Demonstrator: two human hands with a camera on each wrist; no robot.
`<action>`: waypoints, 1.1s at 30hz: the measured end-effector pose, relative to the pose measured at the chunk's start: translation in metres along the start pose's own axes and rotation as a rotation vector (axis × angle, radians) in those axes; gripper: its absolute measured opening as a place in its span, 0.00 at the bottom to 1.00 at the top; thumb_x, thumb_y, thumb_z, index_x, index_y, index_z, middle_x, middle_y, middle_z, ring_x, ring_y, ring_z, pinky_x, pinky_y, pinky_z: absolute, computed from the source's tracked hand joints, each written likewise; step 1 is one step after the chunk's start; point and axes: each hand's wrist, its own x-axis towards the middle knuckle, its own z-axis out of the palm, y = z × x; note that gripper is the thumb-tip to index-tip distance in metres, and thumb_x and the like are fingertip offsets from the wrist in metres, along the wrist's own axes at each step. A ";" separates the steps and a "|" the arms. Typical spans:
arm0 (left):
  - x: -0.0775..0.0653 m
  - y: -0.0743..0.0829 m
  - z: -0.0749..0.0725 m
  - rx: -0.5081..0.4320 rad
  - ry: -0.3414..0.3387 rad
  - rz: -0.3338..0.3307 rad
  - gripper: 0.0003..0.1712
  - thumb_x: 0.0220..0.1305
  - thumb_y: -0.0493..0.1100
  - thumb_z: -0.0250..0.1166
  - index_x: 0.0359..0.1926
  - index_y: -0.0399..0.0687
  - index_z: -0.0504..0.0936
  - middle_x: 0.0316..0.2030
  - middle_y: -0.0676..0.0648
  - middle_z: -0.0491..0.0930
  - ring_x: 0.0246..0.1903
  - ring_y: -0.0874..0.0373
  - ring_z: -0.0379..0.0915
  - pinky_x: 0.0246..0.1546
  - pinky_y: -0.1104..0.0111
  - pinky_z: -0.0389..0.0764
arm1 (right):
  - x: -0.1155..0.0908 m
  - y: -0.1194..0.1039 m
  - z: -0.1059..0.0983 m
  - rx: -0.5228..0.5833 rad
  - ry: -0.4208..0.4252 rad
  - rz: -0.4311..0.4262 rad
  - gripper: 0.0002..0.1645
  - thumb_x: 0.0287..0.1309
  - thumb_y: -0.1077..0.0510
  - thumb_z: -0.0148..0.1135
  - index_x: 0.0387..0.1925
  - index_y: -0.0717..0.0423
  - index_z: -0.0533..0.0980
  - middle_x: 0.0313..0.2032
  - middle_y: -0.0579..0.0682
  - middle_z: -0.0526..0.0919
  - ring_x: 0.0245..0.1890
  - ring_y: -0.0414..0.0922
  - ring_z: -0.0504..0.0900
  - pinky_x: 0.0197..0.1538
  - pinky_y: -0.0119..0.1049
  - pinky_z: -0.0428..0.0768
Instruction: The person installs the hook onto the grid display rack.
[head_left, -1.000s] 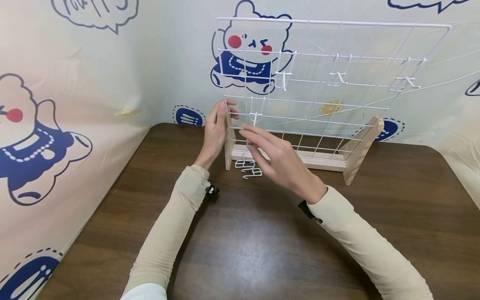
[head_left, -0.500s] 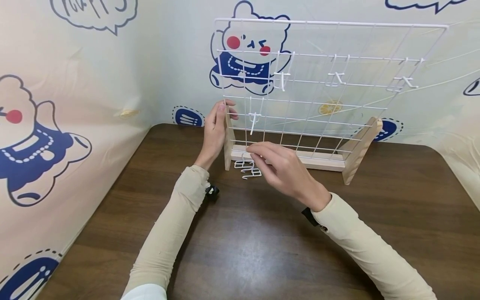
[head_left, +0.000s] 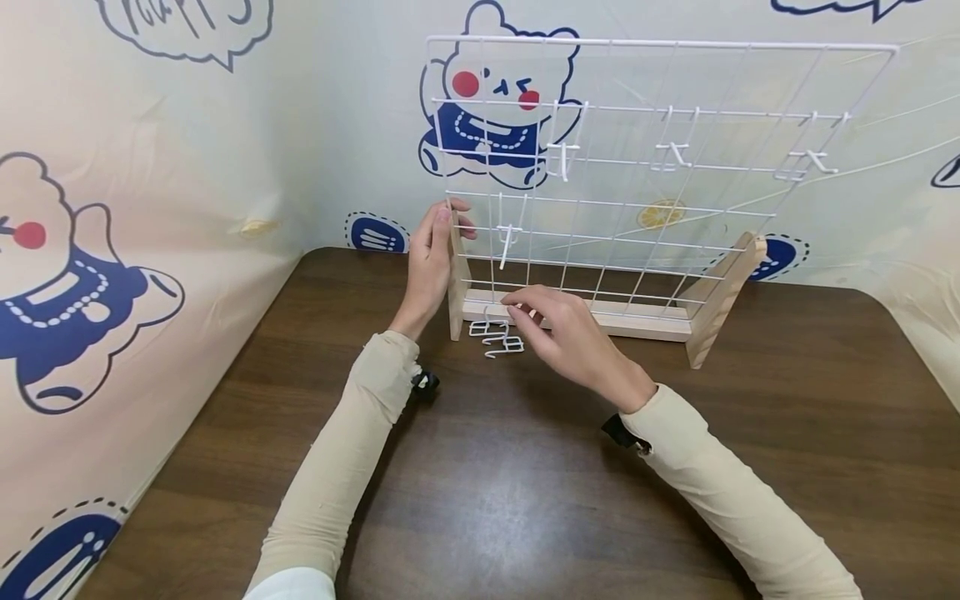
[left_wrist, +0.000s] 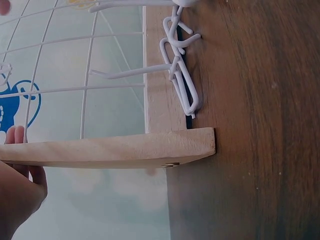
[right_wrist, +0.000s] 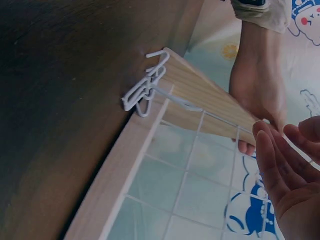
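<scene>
A white wire grid rack (head_left: 660, 43) stands on the table in a wooden base. My left hand (head_left: 429, 258) grips the left wooden side panel (head_left: 455, 292), its thumb on the near face and fingertips wrapped behind. Just right of a small pile of loose white wire hooks (head_left: 513, 343), my right hand (head_left: 573, 337) hovers with loosely bent fingers. In the right wrist view that hand (right_wrist: 295, 180) shows thumb and fingers apart, holding nothing. The loose hooks (left_wrist: 187, 90) lie against the base's front bar in the left wrist view. One hook (head_left: 508, 237) hangs low on the grid's left.
Three more hooks hang along the grid's upper part, among them a left one (head_left: 562, 158) and a right one (head_left: 810, 158). The right wooden panel (head_left: 723, 304) stands on the brown table (head_left: 480, 500). A printed cloth (head_left: 360, 125) lines the back and left side.
My right hand has dropped from the low-hanging hook to beside the loose pile, then shifted slightly right. The left hand keeps its grip on the panel.
</scene>
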 end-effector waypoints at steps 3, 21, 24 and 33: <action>0.001 -0.005 0.000 -0.010 0.005 0.000 0.20 0.80 0.39 0.40 0.53 0.24 0.72 0.41 0.23 0.76 0.44 0.28 0.73 0.52 0.48 0.76 | 0.000 0.005 0.003 0.003 -0.016 0.051 0.12 0.69 0.62 0.57 0.48 0.61 0.82 0.45 0.53 0.86 0.38 0.42 0.83 0.40 0.39 0.83; 0.002 -0.016 -0.002 -0.030 -0.002 0.015 0.21 0.81 0.40 0.40 0.54 0.26 0.72 0.42 0.21 0.75 0.44 0.27 0.74 0.50 0.54 0.77 | -0.009 0.026 0.034 0.035 -0.256 0.264 0.20 0.66 0.66 0.58 0.58 0.67 0.76 0.51 0.60 0.83 0.42 0.44 0.85 0.48 0.40 0.82; 0.000 -0.006 -0.001 -0.013 -0.007 -0.003 0.21 0.80 0.39 0.40 0.54 0.26 0.72 0.42 0.22 0.75 0.44 0.28 0.73 0.51 0.51 0.77 | -0.011 0.028 0.036 0.048 -0.282 0.281 0.19 0.65 0.67 0.58 0.57 0.67 0.77 0.50 0.60 0.84 0.42 0.45 0.85 0.50 0.41 0.82; 0.001 -0.002 -0.002 -0.012 -0.021 -0.007 0.21 0.80 0.40 0.40 0.53 0.25 0.72 0.42 0.22 0.75 0.44 0.28 0.74 0.47 0.62 0.77 | -0.015 0.034 0.032 0.106 -0.368 0.332 0.09 0.66 0.64 0.61 0.43 0.61 0.84 0.34 0.51 0.87 0.32 0.40 0.82 0.40 0.36 0.81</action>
